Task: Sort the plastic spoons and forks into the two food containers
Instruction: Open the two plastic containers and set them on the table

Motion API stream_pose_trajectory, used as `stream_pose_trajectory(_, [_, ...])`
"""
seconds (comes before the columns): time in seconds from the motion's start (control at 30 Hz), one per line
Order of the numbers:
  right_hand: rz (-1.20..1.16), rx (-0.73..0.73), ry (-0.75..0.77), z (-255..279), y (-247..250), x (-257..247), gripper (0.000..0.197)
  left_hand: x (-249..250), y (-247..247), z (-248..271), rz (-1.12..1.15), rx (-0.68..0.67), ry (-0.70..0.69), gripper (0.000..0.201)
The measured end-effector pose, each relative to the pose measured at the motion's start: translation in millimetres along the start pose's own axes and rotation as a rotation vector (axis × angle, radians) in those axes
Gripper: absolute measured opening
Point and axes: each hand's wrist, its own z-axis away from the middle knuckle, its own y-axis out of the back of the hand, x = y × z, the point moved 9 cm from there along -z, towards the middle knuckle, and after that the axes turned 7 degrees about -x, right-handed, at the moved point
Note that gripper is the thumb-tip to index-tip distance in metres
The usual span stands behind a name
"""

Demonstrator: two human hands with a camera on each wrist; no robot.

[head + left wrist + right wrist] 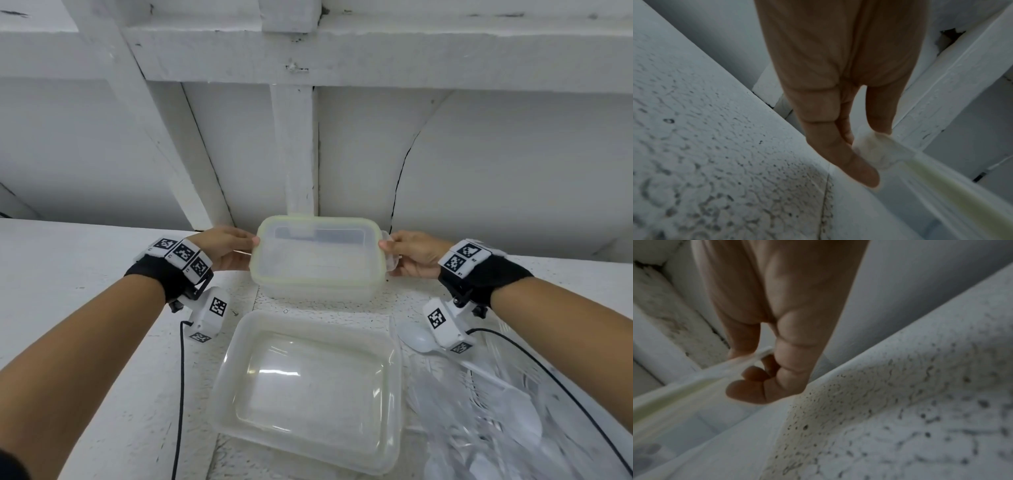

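A clear lid [318, 260] with a yellow-green seal lies over the far food container [329, 291]; whether it rests on it or is just above, I cannot tell. My left hand [252, 242] pinches the lid's left latch flap [873, 151], and my right hand [386, 246] pinches the right flap [764, 353]. In the wrist views the left hand [869, 152] and right hand [748, 368] each have thumb and curled fingers on a flap. The near container [222, 394] stands open with nothing in it. A heap of clear plastic spoons and forks [486, 404] lies to its right.
Everything sits on a white, rough painted table [68, 246] against a white wall with beams [294, 147]. Black cables [181, 377] run from the wrist cameras down across the table on both sides.
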Motion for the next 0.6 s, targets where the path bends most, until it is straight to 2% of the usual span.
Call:
stream_pose_trajectory(0.13, [0.032,0.022,-0.002,-0.3,3.1,-0.4,0.008,0.0,-5.0,-0.5,0.032,-0.020,0.013,0.020])
stream_pose_trajectory(0.37, [-0.022,0.073,0.038,3.5,1.7,-0.1,0.023,-6.8,-14.0,3.0,0.148,-0.093,0.064,0.024])
stream_pose_trajectory(0.47, [-0.034,0.082,0.054,4.2,1.5,-0.1,0.025,-6.5,-15.4,3.5,0.130,-0.117,0.055,0.012])
stream_pose_trajectory(0.53, [-0.043,0.088,0.061,5.3,2.2,1.1,0.025,-7.1,-16.2,1.6,0.137,-0.119,0.049,0.019])
stream_pose_trajectory(0.6, [-0.052,0.079,0.061,5.6,-0.6,2.7,0.025,-2.2,-14.3,1.8,0.158,-0.084,0.004,0.013])
